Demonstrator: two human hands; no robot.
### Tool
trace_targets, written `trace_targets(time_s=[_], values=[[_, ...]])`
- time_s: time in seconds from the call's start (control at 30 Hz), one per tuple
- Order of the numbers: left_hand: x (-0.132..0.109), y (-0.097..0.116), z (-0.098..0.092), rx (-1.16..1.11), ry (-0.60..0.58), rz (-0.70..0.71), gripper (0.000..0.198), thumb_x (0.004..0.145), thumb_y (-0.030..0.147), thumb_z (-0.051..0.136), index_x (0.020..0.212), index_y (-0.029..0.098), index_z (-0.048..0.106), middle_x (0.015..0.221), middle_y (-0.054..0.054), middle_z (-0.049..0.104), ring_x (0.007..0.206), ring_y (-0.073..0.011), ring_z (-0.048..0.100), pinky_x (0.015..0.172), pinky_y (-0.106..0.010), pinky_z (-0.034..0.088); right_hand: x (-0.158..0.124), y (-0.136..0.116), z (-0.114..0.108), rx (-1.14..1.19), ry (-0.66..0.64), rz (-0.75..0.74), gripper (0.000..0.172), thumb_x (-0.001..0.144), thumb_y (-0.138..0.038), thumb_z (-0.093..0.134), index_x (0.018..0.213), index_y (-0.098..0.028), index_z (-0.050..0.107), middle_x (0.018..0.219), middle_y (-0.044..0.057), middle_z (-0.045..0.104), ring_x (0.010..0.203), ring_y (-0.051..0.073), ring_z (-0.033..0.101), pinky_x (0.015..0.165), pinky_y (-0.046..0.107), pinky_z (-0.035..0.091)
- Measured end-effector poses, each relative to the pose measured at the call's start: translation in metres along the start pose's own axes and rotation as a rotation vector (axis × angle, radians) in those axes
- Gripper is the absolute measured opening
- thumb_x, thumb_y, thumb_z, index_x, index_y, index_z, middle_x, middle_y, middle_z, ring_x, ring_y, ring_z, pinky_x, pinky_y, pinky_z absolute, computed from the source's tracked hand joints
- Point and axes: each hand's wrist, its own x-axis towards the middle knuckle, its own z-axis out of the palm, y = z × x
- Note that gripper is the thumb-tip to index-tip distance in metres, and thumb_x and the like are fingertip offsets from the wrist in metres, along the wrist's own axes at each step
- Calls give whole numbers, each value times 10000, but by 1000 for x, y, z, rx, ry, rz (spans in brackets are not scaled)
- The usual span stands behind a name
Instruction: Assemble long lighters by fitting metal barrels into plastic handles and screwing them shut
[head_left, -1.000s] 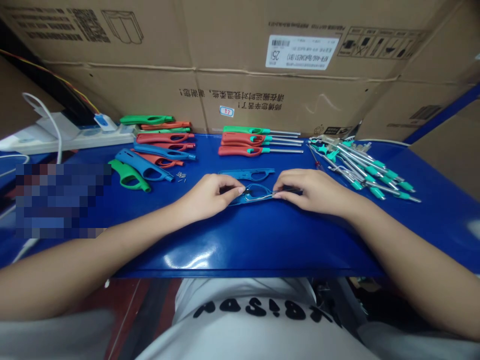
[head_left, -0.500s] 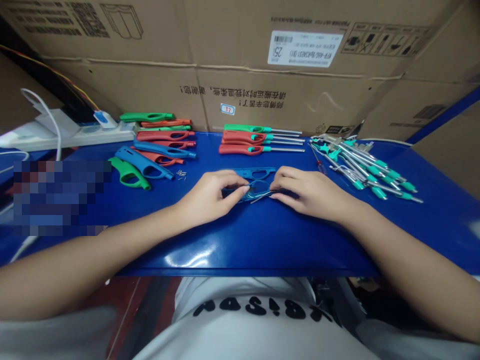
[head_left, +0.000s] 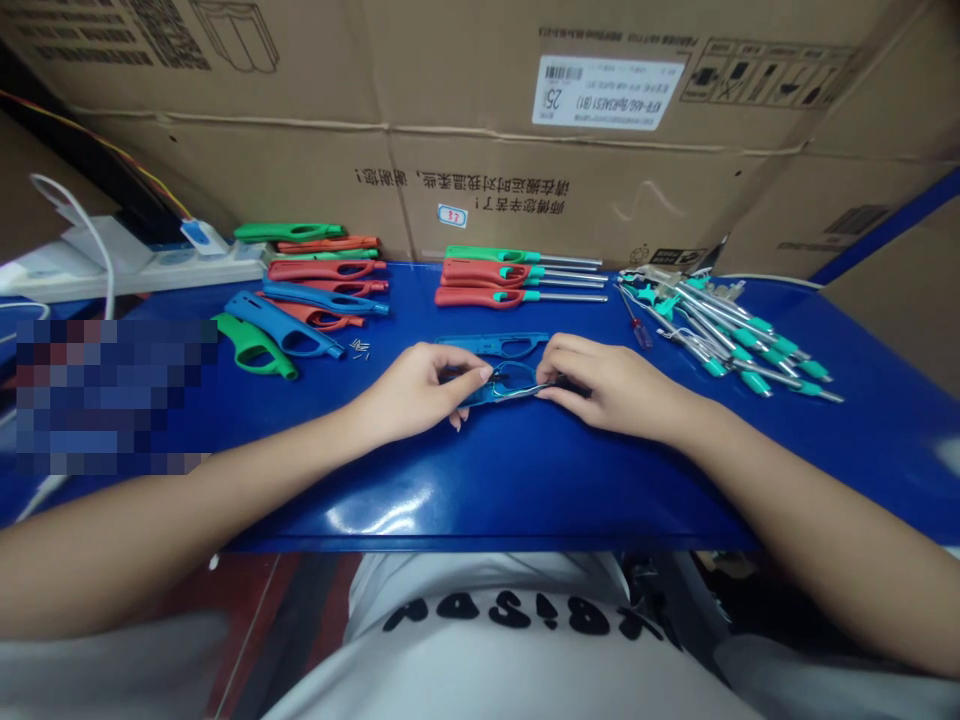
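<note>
My left hand (head_left: 420, 392) and my right hand (head_left: 607, 382) meet at the middle of the blue table (head_left: 480, 470). Both pinch a blue plastic lighter shell (head_left: 504, 384) with a thin metal part lying in it. My left fingers grip its left end, my right fingers its right end. A second blue shell half (head_left: 499, 345) lies flat just behind the hands.
Red, green and blue shell halves (head_left: 311, 290) are piled at the back left, with small screws (head_left: 361, 349) beside them. Assembled lighters (head_left: 517, 280) lie at the back middle. Teal-tipped metal tubes (head_left: 720, 335) lie at the right. Cardboard boxes (head_left: 480, 120) wall the back; a power strip (head_left: 142, 270) sits left.
Both hands have drawn slightly closer together on the blue shell, and the fingers have shifted on it. The rest of the table has not changed.
</note>
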Motion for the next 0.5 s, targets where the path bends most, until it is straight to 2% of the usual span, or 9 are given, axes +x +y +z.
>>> trace_targets(time_s=[0.17,0.3,0.5], values=[[-1,2,-1,6,-16,-4,299,899,413,673,916,121,734,587,17,629,435,-98,581,463,-213,535,0,-1,0,57,-22,-8,75,969,-252,558,1005,-198,596,1042,71,627,816,172,597,695,284,454],[0,1,-1,8,-38,-12,288,907,397,664,926,118,735,564,21,619,445,-104,590,466,-210,536,0,-2,-1,89,-31,-12,115,973,-308,572,994,-196,592,1020,71,619,816,177,585,694,283,451],[4,-5,-4,18,-95,-62,239,936,318,622,931,105,733,567,11,637,456,-98,610,459,-177,525,1,3,2,172,-16,-85,161,1012,-281,497,975,-193,626,1006,75,622,881,187,607,780,300,472]])
